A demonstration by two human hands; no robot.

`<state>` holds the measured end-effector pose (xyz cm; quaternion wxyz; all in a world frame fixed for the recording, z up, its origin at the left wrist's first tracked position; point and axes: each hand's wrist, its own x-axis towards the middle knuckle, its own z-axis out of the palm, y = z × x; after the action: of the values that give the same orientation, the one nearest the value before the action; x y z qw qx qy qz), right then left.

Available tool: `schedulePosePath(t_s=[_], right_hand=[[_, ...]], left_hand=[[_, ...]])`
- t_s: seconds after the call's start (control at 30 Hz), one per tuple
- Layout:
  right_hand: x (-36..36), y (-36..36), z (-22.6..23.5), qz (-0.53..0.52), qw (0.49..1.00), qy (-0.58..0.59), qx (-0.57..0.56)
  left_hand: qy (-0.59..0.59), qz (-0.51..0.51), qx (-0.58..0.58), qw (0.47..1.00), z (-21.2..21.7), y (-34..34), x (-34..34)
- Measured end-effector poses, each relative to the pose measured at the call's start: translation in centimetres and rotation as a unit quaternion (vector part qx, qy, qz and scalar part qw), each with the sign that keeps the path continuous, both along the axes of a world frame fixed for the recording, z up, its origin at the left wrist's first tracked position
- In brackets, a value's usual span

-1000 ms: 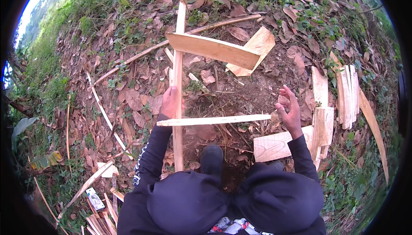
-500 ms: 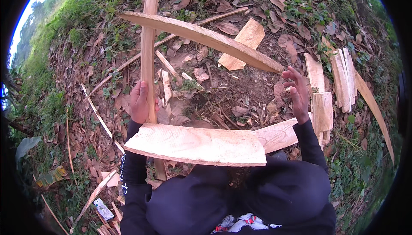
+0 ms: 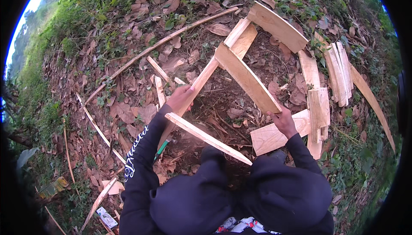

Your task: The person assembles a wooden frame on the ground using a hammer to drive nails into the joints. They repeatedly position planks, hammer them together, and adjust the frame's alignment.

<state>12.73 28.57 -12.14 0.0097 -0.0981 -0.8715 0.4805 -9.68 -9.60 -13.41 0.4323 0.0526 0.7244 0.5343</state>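
Note:
A wooden pole (image 3: 204, 75) slants from beside my left forearm up to the far right, with boards standing across it. My left hand (image 3: 180, 98) is closed around this pole, below the middle board. At the lower right end of the middle board (image 3: 249, 77), my right hand (image 3: 283, 122) is closed on its edge. Another board (image 3: 279, 27) crosses the far end of the pole. Seen nearly edge-on, a near board (image 3: 208, 138) runs from my left wrist toward my knees. How the boards are fixed to the pole cannot be made out.
Loose boards (image 3: 279, 133) and stacked wood pieces (image 3: 318, 108) lie at the right, beside a long curved strip (image 3: 373, 106). A green-handled tool (image 3: 162, 146) shows beside my left forearm. A long thin stick (image 3: 159, 44) and dry leaves cover the ground.
The pole has swung from upright to slanting right, and its boards have turned with it. A far board has come into view. My right hand, open before, has closed on the middle board's end.

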Motion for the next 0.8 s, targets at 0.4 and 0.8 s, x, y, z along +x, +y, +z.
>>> schedulePosePath(t_s=[0.4,0.8], right_hand=[[-2.1,0.4,-4.2,-0.013,0.999,-0.022,-0.030],[-2.9,2.5,-7.6,-0.036,0.997,-0.004,-0.064]], left_hand=[[0.290,0.087,-0.194,0.933,1.4,-8.8,-1.3],[0.016,0.136,-0.089,0.987,1.8,-4.5,19.8]])
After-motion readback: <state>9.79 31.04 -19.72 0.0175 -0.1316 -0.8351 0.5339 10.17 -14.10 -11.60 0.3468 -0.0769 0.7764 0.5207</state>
